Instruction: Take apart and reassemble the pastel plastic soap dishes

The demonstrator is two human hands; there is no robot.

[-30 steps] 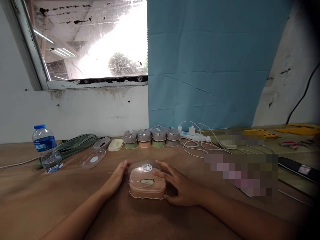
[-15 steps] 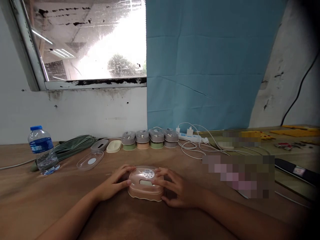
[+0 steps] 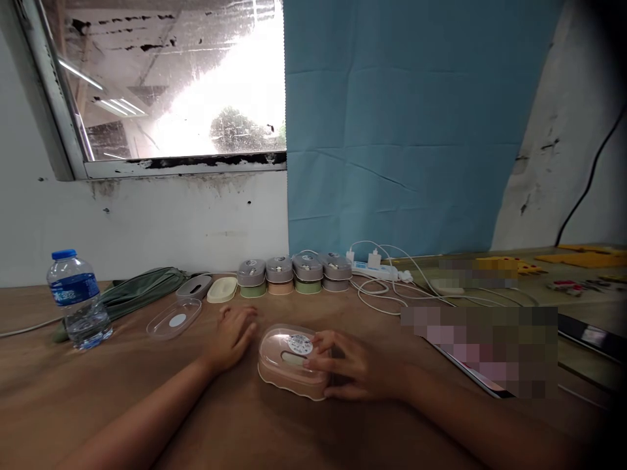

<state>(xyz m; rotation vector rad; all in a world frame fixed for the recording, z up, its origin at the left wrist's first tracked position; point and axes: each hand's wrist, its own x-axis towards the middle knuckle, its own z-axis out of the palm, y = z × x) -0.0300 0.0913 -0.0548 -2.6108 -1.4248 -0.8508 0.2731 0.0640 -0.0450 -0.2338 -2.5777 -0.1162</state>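
An oval pink plastic box [image 3: 292,372] with a clear lid sits on the table in front of me, turned slightly. Its lid carries a round printed sticker, and a pale slot shows through the top. My right hand [image 3: 347,365] holds the box at its right end, fingertips on the lid and thumb low at the side. To the left, apart from the box, my left hand [image 3: 232,336] rests on the tabletop with nothing in it, its fingers loosely bent and thumb apart. Past it lies a loose clear lid [image 3: 164,321] with a white round sticker.
Several lidded boxes [image 3: 307,285] stand in a row at the back. Beside them lie a cream tray [image 3: 222,290] and a grey slotted piece [image 3: 194,287]. A water bottle [image 3: 81,303] and green cloth [image 3: 142,294] are left. Right are a power strip [image 3: 386,270] and cables.
My left hand has let go of the box and moved left onto the table. The box has turned a little and shifted right, still in my right hand.
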